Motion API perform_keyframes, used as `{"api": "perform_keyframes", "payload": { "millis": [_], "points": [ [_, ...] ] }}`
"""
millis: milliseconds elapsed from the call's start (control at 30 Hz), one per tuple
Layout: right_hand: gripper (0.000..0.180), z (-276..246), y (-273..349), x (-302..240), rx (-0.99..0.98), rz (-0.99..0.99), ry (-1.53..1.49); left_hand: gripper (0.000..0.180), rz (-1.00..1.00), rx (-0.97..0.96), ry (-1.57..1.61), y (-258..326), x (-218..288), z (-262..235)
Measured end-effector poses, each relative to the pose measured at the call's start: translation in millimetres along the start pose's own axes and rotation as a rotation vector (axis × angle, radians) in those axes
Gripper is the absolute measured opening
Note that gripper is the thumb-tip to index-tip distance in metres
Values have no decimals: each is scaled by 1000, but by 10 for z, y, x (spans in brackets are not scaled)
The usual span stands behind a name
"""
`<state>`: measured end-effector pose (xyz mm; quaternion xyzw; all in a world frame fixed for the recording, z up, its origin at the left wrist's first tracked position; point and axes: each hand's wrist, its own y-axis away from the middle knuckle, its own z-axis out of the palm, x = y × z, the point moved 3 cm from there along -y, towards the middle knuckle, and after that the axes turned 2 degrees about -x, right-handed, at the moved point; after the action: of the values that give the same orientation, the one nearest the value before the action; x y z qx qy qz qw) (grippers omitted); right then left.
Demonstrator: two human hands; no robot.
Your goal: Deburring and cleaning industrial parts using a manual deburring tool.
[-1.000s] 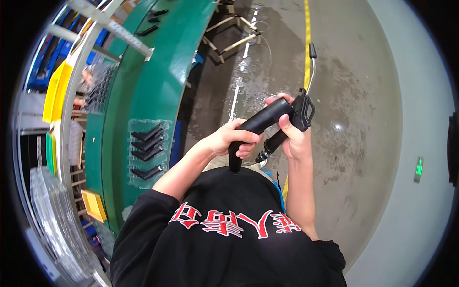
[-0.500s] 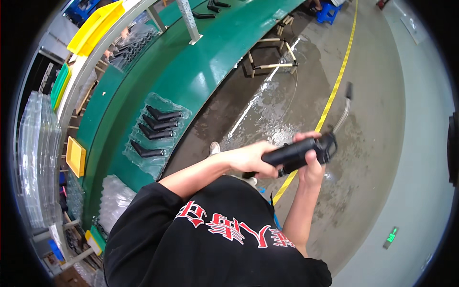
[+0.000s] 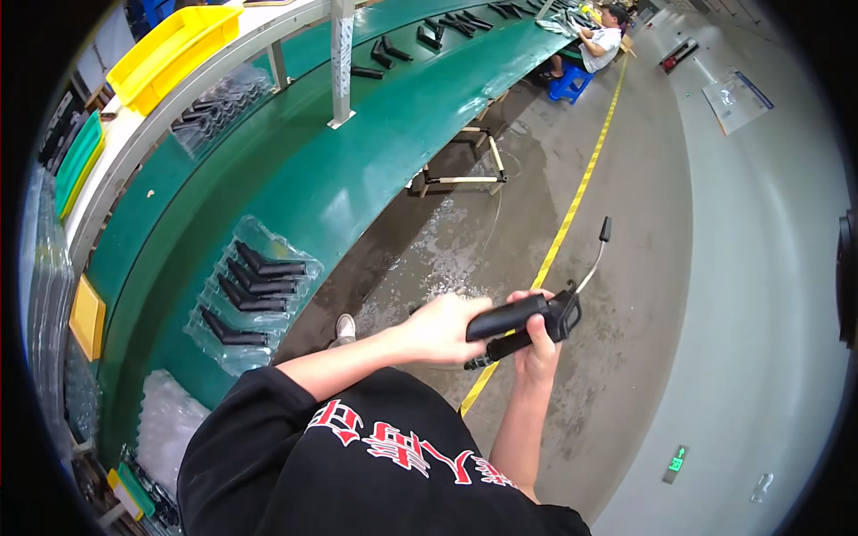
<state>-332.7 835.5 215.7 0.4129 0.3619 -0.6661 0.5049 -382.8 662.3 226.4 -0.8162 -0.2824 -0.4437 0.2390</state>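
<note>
In front of my chest I hold a black air blow gun (image 3: pixel 565 314) with a looped guard and a thin bent metal nozzle (image 3: pixel 590 270) ending in a black tip. A thick black cylinder (image 3: pixel 508 318) lies alongside its handle; whether the two are joined I cannot tell. My left hand (image 3: pixel 445 329) is closed round the cylinder's near end, its fingertips partly hidden. My right hand (image 3: pixel 538 355) wraps the blow gun near the guard, thumb over the cylinder's far end. To the left, several black bent handles (image 3: pixel 259 286) rest in a clear plastic tray (image 3: pixel 299 255).
A green conveyor bench (image 3: pixel 349 201) curves along my left, with more black parts (image 3: pixel 431 37) farther up. Past a metal post (image 3: pixel 341 67) a person (image 3: pixel 601 43) sits on a blue stool (image 3: pixel 570 84). Yellow floor tape (image 3: pixel 572 210) runs beside a pale wall (image 3: pixel 760 268).
The view has shifted, bringing more of the far bench and the seated person in. My hands and the blow gun sit farther left and lower in the picture, both grips kept.
</note>
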Motion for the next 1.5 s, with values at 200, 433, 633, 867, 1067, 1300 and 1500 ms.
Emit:
{"api": "perform_keyframes", "payload": {
  "millis": [200, 433, 633, 867, 1067, 1300, 1500],
  "points": [
    [58, 511, -260, -135, -345, -162, -143, 21, -122, -1054, 1855, 50, -191, 28],
    [52, 799, -354, 10, -227, -189, -33, 17, -146, -973, 2011, 21, -328, -489],
    [42, 594, 217, 384, 110, 28, 374, 20, -468, -292, 2096, -614, -1168, -882],
    [19, 773, 906, 589, 115, 267, 981, 21, -847, 250, 1969, -951, -1748, -556],
    [16, 563, 1061, 582, 197, 235, 978, 21, -911, 201, 1979, -995, -1587, -318],
    [17, 399, 1233, 456, 201, 167, 1097, 19, -813, 61, 2037, -975, -1454, -134],
    [17, 165, 1382, 380, 202, 125, 1084, 18, -797, 68, 1993, -1000, -1219, 35]
  ]
}}
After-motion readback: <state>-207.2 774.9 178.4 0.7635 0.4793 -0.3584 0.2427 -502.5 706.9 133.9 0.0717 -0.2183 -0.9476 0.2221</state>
